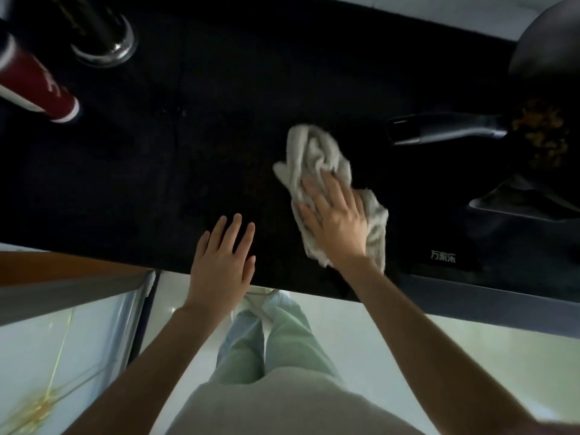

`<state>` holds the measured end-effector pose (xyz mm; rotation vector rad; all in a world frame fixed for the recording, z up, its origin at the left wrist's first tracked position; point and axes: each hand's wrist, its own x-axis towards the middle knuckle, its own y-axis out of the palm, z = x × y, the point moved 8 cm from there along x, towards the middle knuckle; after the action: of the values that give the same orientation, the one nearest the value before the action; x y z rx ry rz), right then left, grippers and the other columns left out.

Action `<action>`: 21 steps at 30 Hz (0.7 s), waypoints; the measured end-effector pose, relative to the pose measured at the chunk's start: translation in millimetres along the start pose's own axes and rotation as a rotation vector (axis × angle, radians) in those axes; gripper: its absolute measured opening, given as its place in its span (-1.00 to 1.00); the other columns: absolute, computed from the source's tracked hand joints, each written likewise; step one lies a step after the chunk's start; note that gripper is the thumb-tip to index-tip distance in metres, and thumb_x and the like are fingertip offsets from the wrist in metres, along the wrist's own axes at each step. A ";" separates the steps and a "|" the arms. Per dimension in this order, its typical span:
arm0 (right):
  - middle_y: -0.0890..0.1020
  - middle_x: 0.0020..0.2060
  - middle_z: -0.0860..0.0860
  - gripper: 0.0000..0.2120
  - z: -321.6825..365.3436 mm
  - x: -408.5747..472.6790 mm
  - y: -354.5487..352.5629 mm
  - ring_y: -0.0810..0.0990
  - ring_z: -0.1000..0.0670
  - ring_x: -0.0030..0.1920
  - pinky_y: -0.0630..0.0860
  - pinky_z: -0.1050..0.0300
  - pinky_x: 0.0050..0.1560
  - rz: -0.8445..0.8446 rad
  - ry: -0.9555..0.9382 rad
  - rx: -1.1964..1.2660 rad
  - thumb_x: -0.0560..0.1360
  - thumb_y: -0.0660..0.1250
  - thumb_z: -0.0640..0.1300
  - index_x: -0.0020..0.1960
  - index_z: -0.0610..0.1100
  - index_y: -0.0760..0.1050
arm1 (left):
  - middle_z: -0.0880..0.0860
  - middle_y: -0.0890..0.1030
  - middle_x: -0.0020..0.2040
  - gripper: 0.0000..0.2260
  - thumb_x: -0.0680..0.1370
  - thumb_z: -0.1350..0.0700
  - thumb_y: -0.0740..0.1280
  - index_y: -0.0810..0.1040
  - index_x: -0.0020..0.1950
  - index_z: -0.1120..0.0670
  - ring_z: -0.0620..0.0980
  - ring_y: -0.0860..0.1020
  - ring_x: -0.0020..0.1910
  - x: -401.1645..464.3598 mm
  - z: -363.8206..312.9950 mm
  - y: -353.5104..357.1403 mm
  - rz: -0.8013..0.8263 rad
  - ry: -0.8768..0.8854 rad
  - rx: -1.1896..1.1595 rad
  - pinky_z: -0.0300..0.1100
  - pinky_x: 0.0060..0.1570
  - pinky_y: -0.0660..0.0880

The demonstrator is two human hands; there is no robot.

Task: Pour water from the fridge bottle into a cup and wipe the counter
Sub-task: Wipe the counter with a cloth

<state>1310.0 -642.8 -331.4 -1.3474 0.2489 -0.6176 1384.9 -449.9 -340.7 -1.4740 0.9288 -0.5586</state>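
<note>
Both forearms reach up from the bottom edge to the black counter (163, 171); wiping looks like the step in hand.

Far left, top corner: red cup (44, 86) stands w/ a clear glass (105, 42) just behind it, both well apart from the hands. Can't tell if either has water in it, and no bottle is in view, so the pour can't be judged from here. A few faint droplets glint on the counter betw. cup and cloth, hard to be sure.

Left hand (221, 265) lies flat near the front edge, fingers straight and slightly spread, holding nothing; it seems to brace the body. Keep it there, clear of the wipe path.

Right hand (335, 218) presses palm-down on the crumpled grey cloth (317, 158), fingers extended across it, not curled round it. Cloth is bunched, so contact is patchy: spread it flatter, keep even pressure, and sweep in overlapping passes leftward toward the droplets, stopping short of the cup so it isn't knocked.

Right side: dark pan handle (439, 131) pts toward the cloth, near it but apart; the pan (539, 133) holds food. Mind that handle on any rightward stroke.
</note>
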 end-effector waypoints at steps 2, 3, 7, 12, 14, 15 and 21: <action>0.41 0.41 -0.04 -0.61 -14.5 -27.7 -6.8 0.39 -0.10 0.40 0.41 -0.11 0.25 -0.013 -0.005 -0.023 0.62 0.15 0.14 0.39 0.05 0.42 | 0.19 0.35 0.46 -0.51 0.56 -0.01 0.19 0.32 0.47 0.11 0.23 0.32 0.43 -0.4 0.0 -0.7 0.012 0.001 0.000 0.20 0.30 0.38; 0.42 0.40 -0.05 -0.61 -25.7 -25.7 -7.8 0.39 -0.12 0.39 0.41 -0.13 0.26 -0.012 0.020 -0.025 0.62 0.14 0.14 0.39 0.04 0.43 | 0.19 0.34 0.46 -0.51 0.56 -0.01 0.19 0.31 0.48 0.11 0.22 0.31 0.43 -0.5 -0.2 -0.4 0.016 -0.001 -0.003 0.19 0.30 0.37; 0.38 0.42 -0.08 -0.55 -30.1 42.1 3.6 0.35 -0.16 0.42 0.38 -0.19 0.28 0.025 0.154 -0.006 0.59 0.07 0.17 0.40 0.03 0.39 | 0.19 0.35 0.46 -0.51 0.56 0.00 0.21 0.31 0.47 0.10 0.23 0.31 0.44 -0.3 -0.5 0.0 0.010 -0.003 -0.009 0.19 0.32 0.36; 0.43 0.39 -0.06 -0.62 26.8 28.1 12.2 0.41 -0.11 0.36 0.44 -0.10 0.20 0.003 -0.033 0.018 0.60 0.17 0.14 0.36 0.06 0.45 | 0.18 0.35 0.46 -0.55 0.61 -0.02 0.13 0.31 0.47 0.09 0.22 0.31 0.44 -0.6 0.4 0.9 -0.001 0.006 -0.001 0.18 0.31 0.37; 0.44 0.38 -0.06 -0.62 9.7 -7.8 1.3 0.42 -0.11 0.36 0.43 -0.09 0.22 -0.015 -0.014 -0.013 0.61 0.14 0.14 0.35 0.05 0.47 | 0.19 0.36 0.45 -0.54 0.60 -0.01 0.18 0.32 0.47 0.10 0.22 0.31 0.43 0.1 1.0 0.0 0.001 0.001 -0.012 0.18 0.30 0.38; 0.45 0.38 -0.08 -0.61 -6.3 -19.8 -4.1 0.42 -0.13 0.36 0.42 -0.11 0.23 -0.020 0.029 -0.030 0.62 0.13 0.14 0.36 0.03 0.45 | 0.19 0.35 0.45 -0.53 0.59 -0.01 0.21 0.32 0.47 0.10 0.22 0.31 0.43 0.2 0.7 0.3 0.010 -0.001 -0.015 0.19 0.29 0.38; 0.32 0.45 -0.11 -0.46 -19.0 43.5 7.0 0.31 -0.18 0.43 0.38 -0.20 0.31 0.049 0.235 -0.003 0.58 -0.03 0.22 0.48 0.02 0.25 | 0.18 0.34 0.46 -0.50 0.59 -0.07 0.02 0.31 0.48 0.09 0.21 0.30 0.44 -0.8 0.4 2.7 0.030 -0.006 -0.024 0.18 0.31 0.37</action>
<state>1337.8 -681.7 -334.7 -1.2676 0.4720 -0.7347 1384.2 -448.9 -343.2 -1.4800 0.9543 -0.5228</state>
